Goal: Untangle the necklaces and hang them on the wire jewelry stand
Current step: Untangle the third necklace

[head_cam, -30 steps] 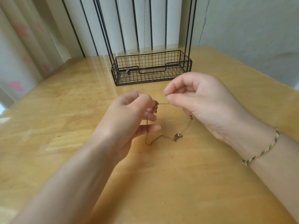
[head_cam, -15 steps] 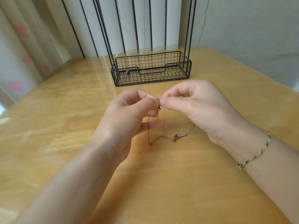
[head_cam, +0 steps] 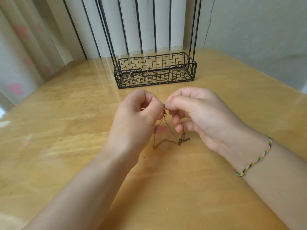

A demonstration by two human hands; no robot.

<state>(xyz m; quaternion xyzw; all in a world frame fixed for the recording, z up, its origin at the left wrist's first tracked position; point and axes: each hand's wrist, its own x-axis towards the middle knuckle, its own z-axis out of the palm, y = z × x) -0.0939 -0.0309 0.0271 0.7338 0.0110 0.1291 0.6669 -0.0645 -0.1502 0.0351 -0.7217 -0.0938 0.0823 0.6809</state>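
Note:
A thin bronze necklace [head_cam: 167,141] droops from my two hands to the wooden table, its small pendant [head_cam: 182,140] lying on the wood. My left hand [head_cam: 136,120] pinches one end of the chain by the clasp [head_cam: 164,113]. My right hand [head_cam: 199,113] pinches the other end, fingertips almost touching the left ones. The black wire jewelry stand [head_cam: 191,70] rises behind them at the table's far side. Two fine necklaces [head_cam: 132,74] hang on it, down into its basket base.
The wooden table [head_cam: 66,130] has a glossy top. Curtains with pink marks hang at the left, a pale wall stands at the right. A braided bracelet [head_cam: 255,161] circles my right wrist.
My hands have come together and dropped slightly, bringing the two chain ends to meet at the clasp. The chain's loop has narrowed and the pendant has shifted a little right.

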